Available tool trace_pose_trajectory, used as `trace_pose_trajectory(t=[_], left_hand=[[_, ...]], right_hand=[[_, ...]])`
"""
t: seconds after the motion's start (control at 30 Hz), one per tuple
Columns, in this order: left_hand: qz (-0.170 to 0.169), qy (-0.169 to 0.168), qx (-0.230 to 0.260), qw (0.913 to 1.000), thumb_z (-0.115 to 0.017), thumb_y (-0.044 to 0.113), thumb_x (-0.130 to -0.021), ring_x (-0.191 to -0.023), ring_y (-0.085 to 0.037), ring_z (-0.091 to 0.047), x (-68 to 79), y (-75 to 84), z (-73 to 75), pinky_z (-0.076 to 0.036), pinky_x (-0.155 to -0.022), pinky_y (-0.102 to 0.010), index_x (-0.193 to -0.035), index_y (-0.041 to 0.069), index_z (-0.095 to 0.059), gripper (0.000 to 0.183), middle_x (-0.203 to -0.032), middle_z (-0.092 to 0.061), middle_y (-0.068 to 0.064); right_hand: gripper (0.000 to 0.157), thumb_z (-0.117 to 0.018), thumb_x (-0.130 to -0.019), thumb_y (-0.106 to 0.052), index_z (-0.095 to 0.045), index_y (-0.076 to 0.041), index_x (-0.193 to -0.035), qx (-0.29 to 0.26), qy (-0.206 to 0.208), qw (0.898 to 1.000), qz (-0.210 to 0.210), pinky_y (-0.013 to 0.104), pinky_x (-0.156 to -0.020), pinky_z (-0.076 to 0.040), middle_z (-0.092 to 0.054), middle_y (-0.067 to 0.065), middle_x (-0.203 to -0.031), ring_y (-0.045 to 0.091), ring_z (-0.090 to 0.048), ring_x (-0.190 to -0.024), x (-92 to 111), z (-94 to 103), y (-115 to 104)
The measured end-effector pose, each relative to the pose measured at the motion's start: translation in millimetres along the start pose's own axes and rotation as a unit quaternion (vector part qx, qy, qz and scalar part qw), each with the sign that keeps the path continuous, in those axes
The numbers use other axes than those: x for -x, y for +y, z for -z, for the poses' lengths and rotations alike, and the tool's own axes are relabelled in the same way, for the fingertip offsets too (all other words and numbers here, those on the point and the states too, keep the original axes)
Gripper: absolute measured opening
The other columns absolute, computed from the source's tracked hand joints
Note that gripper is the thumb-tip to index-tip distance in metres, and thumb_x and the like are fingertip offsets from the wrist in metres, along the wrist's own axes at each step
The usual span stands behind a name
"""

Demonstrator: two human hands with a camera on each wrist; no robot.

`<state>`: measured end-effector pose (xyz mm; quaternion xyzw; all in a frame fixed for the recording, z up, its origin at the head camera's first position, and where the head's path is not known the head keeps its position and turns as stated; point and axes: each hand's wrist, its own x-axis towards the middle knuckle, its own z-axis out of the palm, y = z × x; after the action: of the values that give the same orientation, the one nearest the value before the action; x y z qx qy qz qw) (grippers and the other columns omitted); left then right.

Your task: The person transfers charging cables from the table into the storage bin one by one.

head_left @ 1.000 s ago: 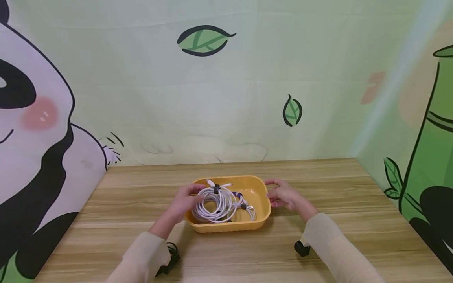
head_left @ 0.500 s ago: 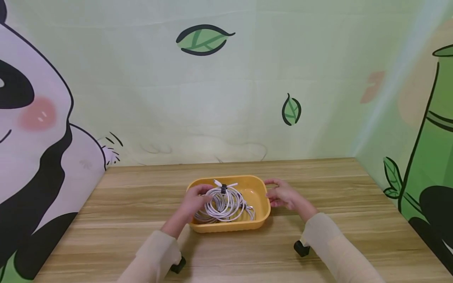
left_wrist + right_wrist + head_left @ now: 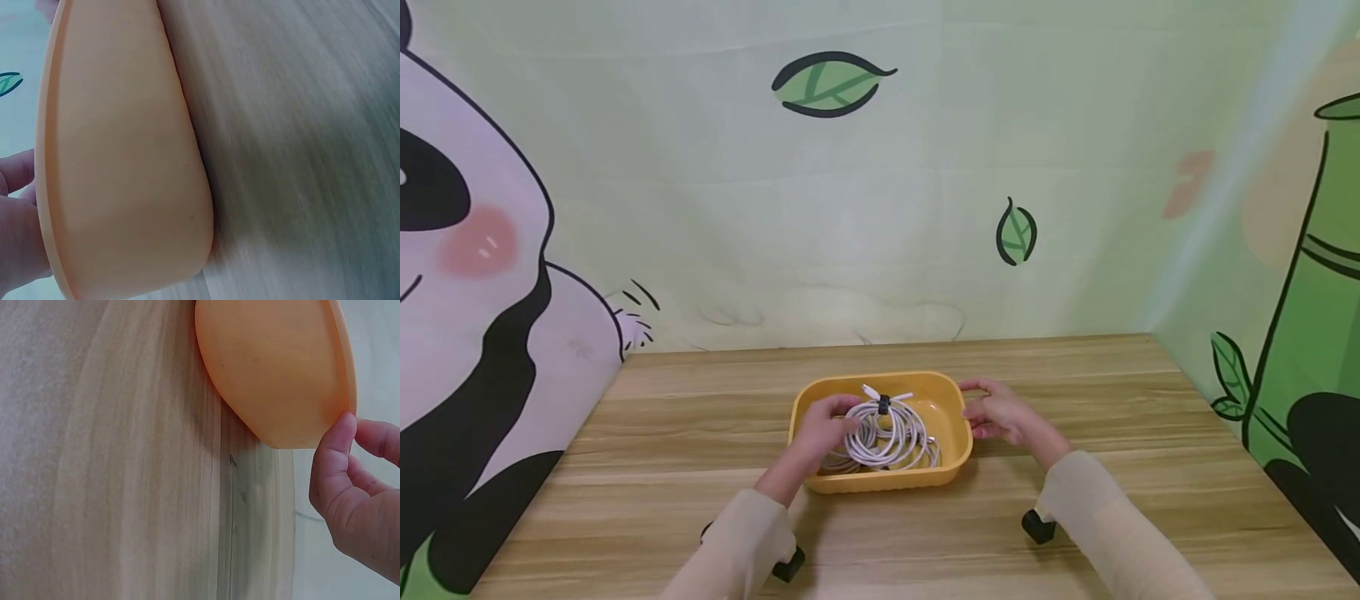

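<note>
A yellow plastic tray point(image 3: 895, 481) stands on the wooden table. My left hand point(image 3: 820, 432) reaches over its left side and pinches a coil of white cable point(image 3: 891, 437), bound at the top with a black strap point(image 3: 883, 405). The coil's white plug ends point up and outward. Beneath it lies more coiled cable point(image 3: 842, 462), partly hidden. At the tray's right end, my right hand point(image 3: 1006, 414) holds the rim between thumb and fingers, as the right wrist view shows. In the left wrist view the tray's outer wall point(image 3: 125, 156) covers most of what that hand point(image 3: 19, 231) holds.
The wooden table point(image 3: 647, 467) runs back to a wall covering point(image 3: 700, 208) printed with leaves and a panda. Small black camera mounts hang below both sleeves, one at the right cuff point(image 3: 1039, 527).
My left hand has moved right with the cable coil, from the tray's left side toward its middle, and the coil now covers more of the cable below. The right hand stays at the rim.
</note>
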<state>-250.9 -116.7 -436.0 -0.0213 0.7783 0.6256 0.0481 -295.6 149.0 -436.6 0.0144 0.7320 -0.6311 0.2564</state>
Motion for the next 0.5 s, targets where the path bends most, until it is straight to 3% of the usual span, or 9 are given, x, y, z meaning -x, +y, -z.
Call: trace_pose_trajectory(t=[0.5], left_hand=[[0.012,0.008,-0.044,0.9989,-0.055,-0.003,-0.081,-0.073,-0.013,-0.053,-4.4,-5.2,-4.4,-0.049,-0.057,-0.023,-0.106,-0.004,-0.058,0.026,-0.099,-0.059,-0.016]], right_hand=[[0.055,-0.051,-0.080,0.004,-0.033,-0.007,-0.131,0.000,0.005,1.000,-0.008,0.019,-0.046,-0.047,-0.056,0.004,-0.066,0.009,-0.051,-0.050,0.3,0.4,-1.6]])
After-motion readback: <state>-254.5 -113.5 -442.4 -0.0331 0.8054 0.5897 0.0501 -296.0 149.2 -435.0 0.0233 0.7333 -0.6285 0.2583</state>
